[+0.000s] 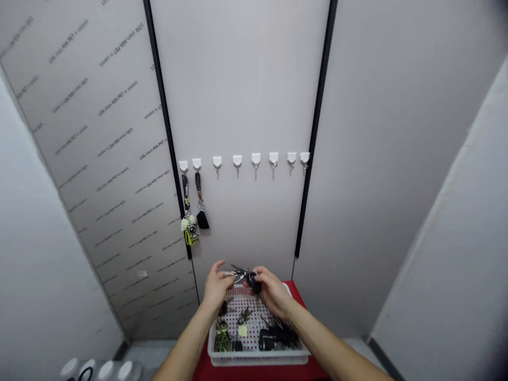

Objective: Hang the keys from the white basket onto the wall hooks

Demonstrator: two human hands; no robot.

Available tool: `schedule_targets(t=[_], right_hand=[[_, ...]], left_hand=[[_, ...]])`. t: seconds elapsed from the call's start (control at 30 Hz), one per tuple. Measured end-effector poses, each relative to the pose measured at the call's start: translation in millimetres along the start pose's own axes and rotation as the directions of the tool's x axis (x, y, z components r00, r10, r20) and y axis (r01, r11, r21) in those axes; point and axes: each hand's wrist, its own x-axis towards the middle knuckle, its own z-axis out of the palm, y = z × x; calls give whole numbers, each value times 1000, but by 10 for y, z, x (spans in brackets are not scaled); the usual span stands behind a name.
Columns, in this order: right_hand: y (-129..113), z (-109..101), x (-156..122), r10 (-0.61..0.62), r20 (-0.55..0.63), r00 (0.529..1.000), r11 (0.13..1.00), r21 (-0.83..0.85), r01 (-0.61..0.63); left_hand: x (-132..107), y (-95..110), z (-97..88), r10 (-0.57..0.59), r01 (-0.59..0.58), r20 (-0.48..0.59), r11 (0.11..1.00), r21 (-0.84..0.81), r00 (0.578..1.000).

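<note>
Both hands hold one bunch of keys (241, 275) above a white perforated basket (257, 359). My left hand (216, 290) pinches the metal keys at the bunch's left end. My right hand (272, 291) grips the black fob (254, 283) at its right end. Inside the basket lie several more key bunches and black fobs (273, 337). A row of white wall hooks (256, 160) runs across the panel above. The leftmost hook carries a keychain with a green and yellow charm (189, 226); the hook beside it carries a black fob (202, 219) on a strap.
The basket sits on a red surface (296, 296). Grey wall panels with black seams (315, 127) stand behind. White round caps (99, 369) show at the bottom left. The other hooks are bare.
</note>
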Motion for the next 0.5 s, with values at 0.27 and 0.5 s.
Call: schedule_targets(t=[0.27, 0.5], right_hand=[[-207, 147, 143, -289, 361, 887, 744, -498, 445], [-448, 496, 317, -299, 303, 905, 811, -420, 408]], left_hand=[[130, 718, -4, 239, -509, 498, 683, 524, 833], [297, 1192, -80, 321, -535, 498, 754, 380, 805]])
